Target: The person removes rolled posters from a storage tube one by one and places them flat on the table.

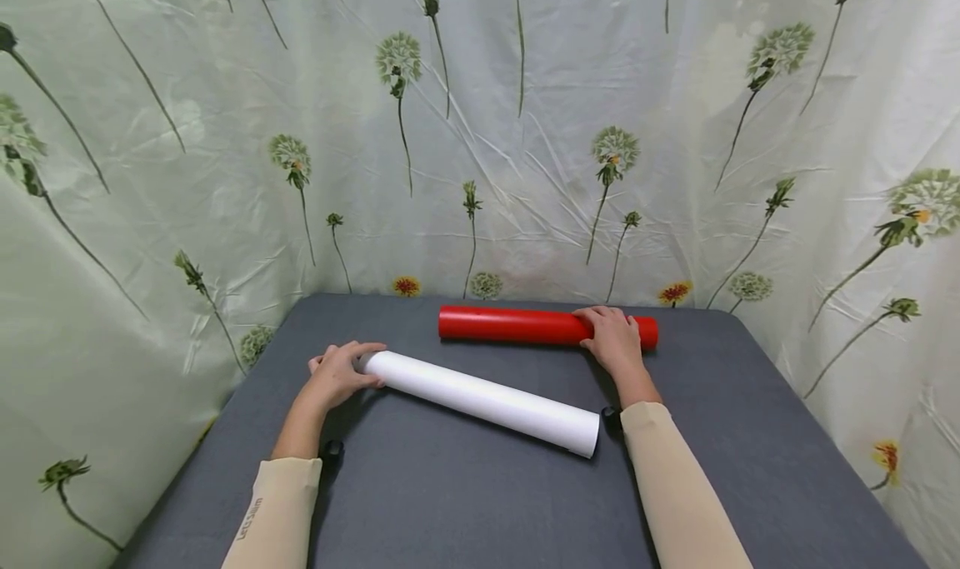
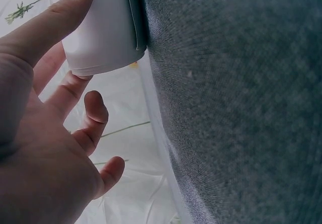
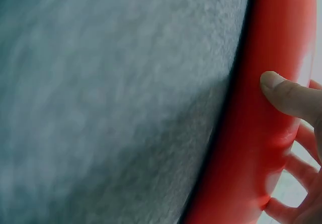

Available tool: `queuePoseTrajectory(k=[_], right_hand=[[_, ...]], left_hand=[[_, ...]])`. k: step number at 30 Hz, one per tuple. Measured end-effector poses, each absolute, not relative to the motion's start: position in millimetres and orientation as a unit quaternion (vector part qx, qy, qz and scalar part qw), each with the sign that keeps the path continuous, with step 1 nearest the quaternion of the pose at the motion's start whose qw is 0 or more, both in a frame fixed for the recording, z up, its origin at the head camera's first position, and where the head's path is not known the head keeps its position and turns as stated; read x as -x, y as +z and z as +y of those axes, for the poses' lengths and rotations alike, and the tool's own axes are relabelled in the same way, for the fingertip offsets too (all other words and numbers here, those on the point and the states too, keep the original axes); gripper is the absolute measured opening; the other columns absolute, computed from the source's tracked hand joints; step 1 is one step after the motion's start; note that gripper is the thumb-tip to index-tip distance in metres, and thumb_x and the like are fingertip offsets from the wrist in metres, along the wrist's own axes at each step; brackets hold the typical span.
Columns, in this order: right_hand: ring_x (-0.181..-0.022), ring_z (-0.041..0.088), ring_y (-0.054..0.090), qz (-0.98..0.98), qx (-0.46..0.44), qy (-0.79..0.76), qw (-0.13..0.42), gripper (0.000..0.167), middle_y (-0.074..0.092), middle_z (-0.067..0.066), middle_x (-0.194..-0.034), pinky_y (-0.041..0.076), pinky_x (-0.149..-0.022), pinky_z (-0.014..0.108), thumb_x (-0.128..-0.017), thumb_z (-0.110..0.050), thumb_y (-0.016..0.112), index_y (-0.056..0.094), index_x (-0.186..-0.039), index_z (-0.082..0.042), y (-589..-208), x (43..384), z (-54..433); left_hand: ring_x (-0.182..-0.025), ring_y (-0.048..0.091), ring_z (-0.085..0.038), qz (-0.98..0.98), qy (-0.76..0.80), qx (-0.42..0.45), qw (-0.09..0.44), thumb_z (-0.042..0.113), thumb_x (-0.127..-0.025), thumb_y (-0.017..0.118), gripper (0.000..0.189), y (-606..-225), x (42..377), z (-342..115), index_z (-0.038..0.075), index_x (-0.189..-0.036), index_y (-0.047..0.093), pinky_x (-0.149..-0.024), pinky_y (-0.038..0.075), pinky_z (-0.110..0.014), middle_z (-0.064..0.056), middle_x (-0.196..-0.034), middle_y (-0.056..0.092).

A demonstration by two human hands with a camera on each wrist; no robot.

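Observation:
A white paper roll point(image 1: 487, 401) lies slantwise on the grey table, its right end nearer to me. At its far left end my left hand point(image 1: 343, 376) grips it, thumb on the near side and fingers over the top. In the left wrist view the thumb presses the white roll point(image 2: 103, 32), while the lower fingers stay off it, loosely bent. Behind it a glossy red roll point(image 1: 510, 325) lies along the back edge. My right hand point(image 1: 613, 344) holds it near its right end, thumb point(image 3: 287, 95) on the near face and the other fingers on the far side.
The grey cloth-covered table point(image 1: 465, 502) ends at the back against a pale curtain point(image 1: 525, 161) with dandelion prints, which also hangs along both sides. Dark wrist straps point(image 1: 332, 451) show below each hand.

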State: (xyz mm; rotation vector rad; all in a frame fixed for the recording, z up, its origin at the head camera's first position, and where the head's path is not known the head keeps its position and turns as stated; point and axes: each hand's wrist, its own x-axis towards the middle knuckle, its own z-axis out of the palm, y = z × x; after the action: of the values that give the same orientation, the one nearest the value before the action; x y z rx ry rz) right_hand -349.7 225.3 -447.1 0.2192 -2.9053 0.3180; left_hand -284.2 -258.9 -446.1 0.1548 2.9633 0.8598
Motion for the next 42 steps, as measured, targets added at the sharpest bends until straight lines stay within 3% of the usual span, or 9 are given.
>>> queuePoseTrajectory(k=[18,27,36,42], right_hand=[[-0.143,0.041,0.048,-0.986,-0.085,0.101,0.103,0.060,0.059,0.014,-0.153,0.033,-0.119,0.070,-0.092,-0.019,0.083,0.062,-0.148,-0.024,-445.7,355.7,211.1],[-0.150,0.043,0.042,-0.985,-0.106,0.099,0.099,0.068,0.048,0.016,-0.163,0.029,-0.122,0.071,-0.095,-0.019,0.081,0.052,-0.157,-0.024,-431.8,347.7,218.7],[-0.149,0.044,0.042,-0.971,-0.111,0.167,0.127,0.062,0.052,0.014,-0.161,0.028,-0.124,0.067,-0.097,-0.022,0.078,0.055,-0.155,-0.023,-392.8,322.1,221.4],[-0.149,0.043,0.045,-0.964,-0.124,0.204,0.120,0.063,0.053,0.013,-0.160,0.037,-0.119,0.068,-0.096,-0.026,0.080,0.056,-0.154,-0.023,-389.2,289.3,212.8]], left_hand=[[-0.130,0.045,-0.045,0.955,0.289,-0.058,0.026,0.028,-0.090,0.086,0.061,-448.3,285.0,-249.3,0.019,-0.146,0.065,-0.108,0.017,-0.069,-0.023,-0.146,0.060],[-0.131,0.045,-0.046,0.956,0.287,-0.056,0.028,0.030,-0.090,0.086,0.061,-449.3,285.0,-246.5,0.019,-0.146,0.066,-0.108,0.017,-0.069,-0.022,-0.144,0.061],[-0.133,0.047,-0.048,0.964,0.261,-0.053,0.022,0.034,-0.090,0.085,0.061,-446.2,285.9,-238.0,0.018,-0.146,0.066,-0.112,0.016,-0.071,-0.023,-0.145,0.062],[-0.127,0.054,-0.045,0.970,0.237,-0.059,0.004,0.042,-0.087,0.087,0.060,-445.3,286.4,-232.3,0.015,-0.139,0.072,-0.112,0.019,-0.073,-0.021,-0.140,0.068]])
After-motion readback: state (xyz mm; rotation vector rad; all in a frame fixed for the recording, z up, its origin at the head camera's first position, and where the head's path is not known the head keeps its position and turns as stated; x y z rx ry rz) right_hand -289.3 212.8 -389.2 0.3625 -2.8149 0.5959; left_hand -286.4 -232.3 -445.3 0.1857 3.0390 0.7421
